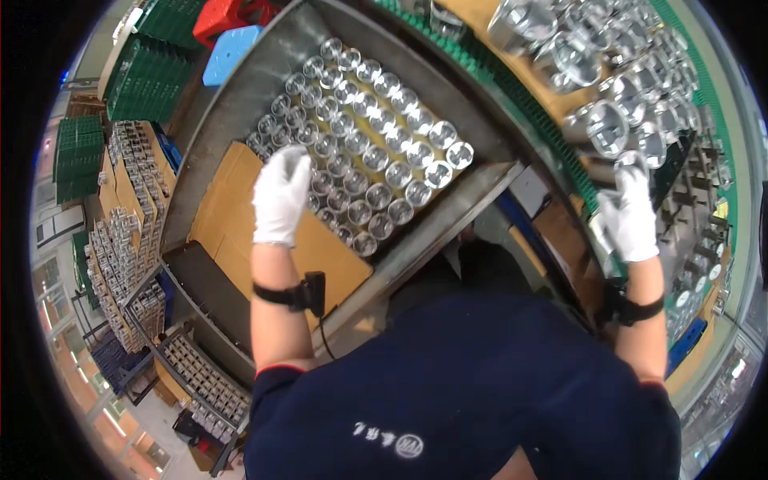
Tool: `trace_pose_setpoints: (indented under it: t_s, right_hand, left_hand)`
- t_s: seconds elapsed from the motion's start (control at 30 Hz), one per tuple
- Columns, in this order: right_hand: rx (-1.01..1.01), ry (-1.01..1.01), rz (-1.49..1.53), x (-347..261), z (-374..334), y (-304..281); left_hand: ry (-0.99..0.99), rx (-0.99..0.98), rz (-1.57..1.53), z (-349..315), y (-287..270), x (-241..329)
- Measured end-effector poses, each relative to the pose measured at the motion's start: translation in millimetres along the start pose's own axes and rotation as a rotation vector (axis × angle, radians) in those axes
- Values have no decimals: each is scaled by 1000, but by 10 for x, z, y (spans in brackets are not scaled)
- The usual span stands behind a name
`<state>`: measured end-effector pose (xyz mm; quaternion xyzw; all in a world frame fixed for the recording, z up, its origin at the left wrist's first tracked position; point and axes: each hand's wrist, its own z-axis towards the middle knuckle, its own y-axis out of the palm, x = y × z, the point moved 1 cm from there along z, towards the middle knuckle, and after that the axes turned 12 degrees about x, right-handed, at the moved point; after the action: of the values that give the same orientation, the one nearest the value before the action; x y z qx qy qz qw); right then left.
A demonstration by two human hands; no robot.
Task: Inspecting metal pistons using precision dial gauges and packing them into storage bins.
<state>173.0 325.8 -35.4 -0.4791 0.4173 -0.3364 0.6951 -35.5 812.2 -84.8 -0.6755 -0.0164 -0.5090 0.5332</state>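
My left hand [282, 194], in a white glove, lies on the near-left corner of a block of shiny metal cylinders [376, 136] standing in rows on brown cardboard [232, 224] inside a grey metal tray [240, 88]. Whether its fingers grip one of them is hidden. My right hand [630, 214], also gloved, reaches to the right where several larger shiny metal parts [608, 128] lie on a conveyor with a green slatted edge [552, 136]. It touches the nearest part [632, 160] with its fingertips. A black band circles each wrist.
Green crates [148, 76], a red crate [228, 14] and a blue one [232, 52] stand at the upper left. Racks stacked with small metal parts [128, 232] fill the left side and lower left. My dark blue shirt covers the bottom.
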Motion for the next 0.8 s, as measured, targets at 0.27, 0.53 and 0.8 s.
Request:
trace_pose_setpoints:
  t_s: [0.27, 0.53, 0.8]
  right_hand:
    - [24, -117, -268, 92, -11, 31]
    - [-35, 110, -321, -40, -149, 24]
    - [-66, 111, -345, -133, -129, -43]
  left_hand:
    - [171, -585, 312, -795, 1907, -825]
    - [457, -829, 485, -660, 3613, -961]
    - [420, -1032, 634, -519, 4321, -963]
